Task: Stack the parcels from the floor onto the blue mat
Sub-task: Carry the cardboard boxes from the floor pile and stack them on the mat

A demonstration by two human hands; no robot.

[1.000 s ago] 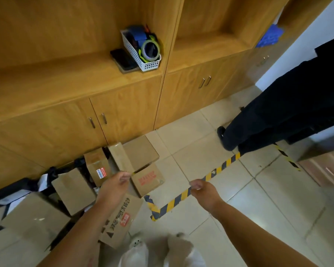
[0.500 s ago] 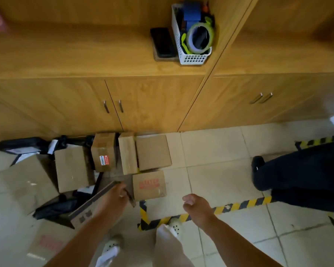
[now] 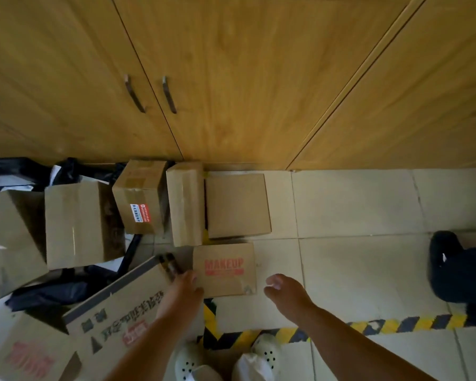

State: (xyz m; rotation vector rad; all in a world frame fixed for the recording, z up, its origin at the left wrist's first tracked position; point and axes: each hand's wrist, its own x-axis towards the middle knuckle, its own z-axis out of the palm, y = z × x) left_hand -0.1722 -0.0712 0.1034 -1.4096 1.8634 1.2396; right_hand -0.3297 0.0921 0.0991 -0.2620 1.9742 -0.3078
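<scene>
Several cardboard parcels lie on the tiled floor against the cupboard. A small box printed MAKEUP (image 3: 223,269) sits nearest to me. My left hand (image 3: 181,291) reaches down, its fingertips touching that box's left edge above a large printed carton (image 3: 116,312). My right hand (image 3: 283,291) hovers just right of the MAKEUP box, fingers loosely curled and holding nothing. Behind lie a flat square box (image 3: 238,206), a narrow taped box (image 3: 186,204), a stickered box (image 3: 140,199) and a bigger box (image 3: 76,224). No blue mat is in view.
Wooden cupboard doors (image 3: 231,78) fill the top. Black bags (image 3: 52,292) lie among the left parcels. Yellow-black tape (image 3: 368,325) marks the floor. Another person's dark shoe and leg (image 3: 456,268) stand at the right. My white shoes (image 3: 264,356) are below.
My head has dropped closer to the floor, so the shelf and basket have left the view. Both hands have come down to either side of the MAKEUP box.
</scene>
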